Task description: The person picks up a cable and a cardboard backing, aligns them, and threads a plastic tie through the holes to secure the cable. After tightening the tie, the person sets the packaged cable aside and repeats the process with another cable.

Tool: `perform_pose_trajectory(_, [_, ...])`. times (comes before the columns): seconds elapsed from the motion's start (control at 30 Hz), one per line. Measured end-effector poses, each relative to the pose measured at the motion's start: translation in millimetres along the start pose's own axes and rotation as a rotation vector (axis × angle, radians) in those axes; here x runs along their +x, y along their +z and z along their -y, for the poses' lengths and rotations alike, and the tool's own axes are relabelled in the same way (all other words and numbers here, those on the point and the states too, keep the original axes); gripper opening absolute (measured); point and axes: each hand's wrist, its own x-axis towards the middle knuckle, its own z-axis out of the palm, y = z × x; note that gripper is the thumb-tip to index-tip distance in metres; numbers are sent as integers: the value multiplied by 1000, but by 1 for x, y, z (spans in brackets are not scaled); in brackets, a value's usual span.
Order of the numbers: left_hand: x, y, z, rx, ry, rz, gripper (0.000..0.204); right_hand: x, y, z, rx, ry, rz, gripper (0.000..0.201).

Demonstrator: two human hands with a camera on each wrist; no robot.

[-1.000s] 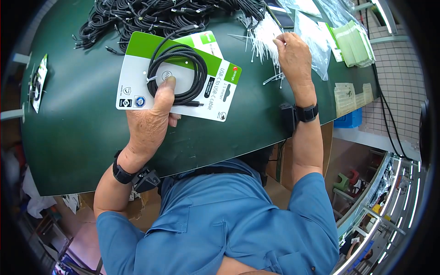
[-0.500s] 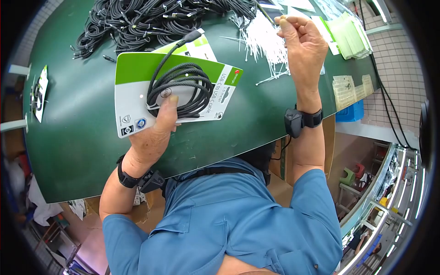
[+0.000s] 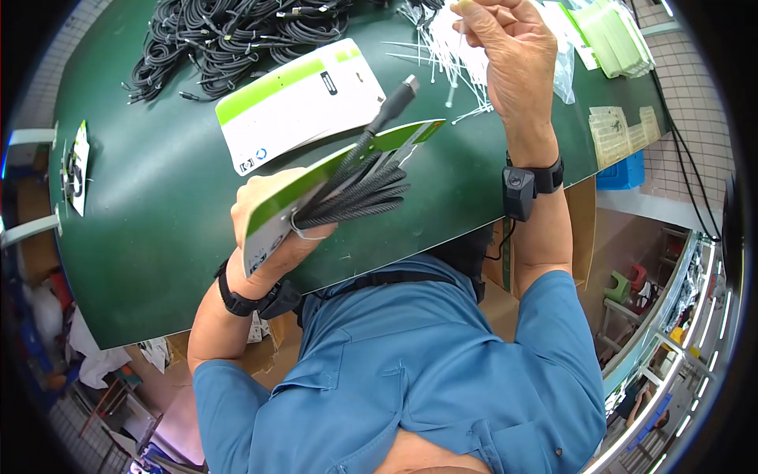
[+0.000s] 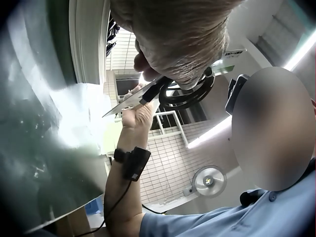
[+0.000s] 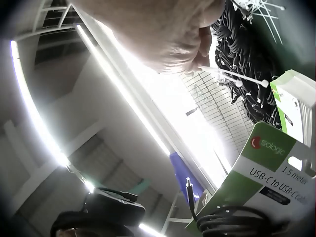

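My left hand [image 3: 257, 189] grips a green-and-white USB-C cable card [image 5: 269, 163], tilted nearly edge-on in the head view. A coiled black braided cable [image 3: 355, 204] lies against its front, with one connector [image 3: 397, 101] sticking up past the card's top edge. A thin white loop goes through the card and round the coil. My right hand [image 3: 521, 75], raised near the white ties, pinches thin white plastic ties [image 5: 242, 78]; their knobbed ends jut from the fingertips in the right wrist view.
Flat cards [image 3: 292, 107] lie behind the left hand on the green table [image 3: 158, 261]. Tangled black cables [image 3: 229, 39] fill the back; loose white ties [image 3: 454, 63] lie beside them. A card stack [image 3: 612, 39] stands at right. One carded cable [image 3: 76, 170] is at the left edge.
The card and cable have turned from facing up to nearly edge-on, uncovering the flat cards behind. My right hand has lifted away from the tie pile, fingertips pinched together.
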Motion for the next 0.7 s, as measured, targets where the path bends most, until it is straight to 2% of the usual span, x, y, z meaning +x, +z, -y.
perform_pose_trajectory(0.03, [0,1,1,1,-1,5,23,1,0,-4,3,3,-4,14])
perform_pose_trajectory(0.13, [3,7,1,-211,64,-74,33,9,-1,-23,-241,96,36,8])
perform_pose_trajectory(0.27, [5,3,0,-188,41,-36,39,10,-9,-55,-406,29,100,8])
perform_pose_trajectory(0.43, [7,6,-2,-215,78,-61,39,5,-3,-34,-441,107,38,14])
perform_pose_trajectory(0.53, [10,7,-3,-234,114,-91,39,8,-11,-35,-631,-10,59,10])
perform_pose_trajectory(0.7, [5,10,5,-263,117,-101,40,11,-19,-47,-449,-59,162,10])
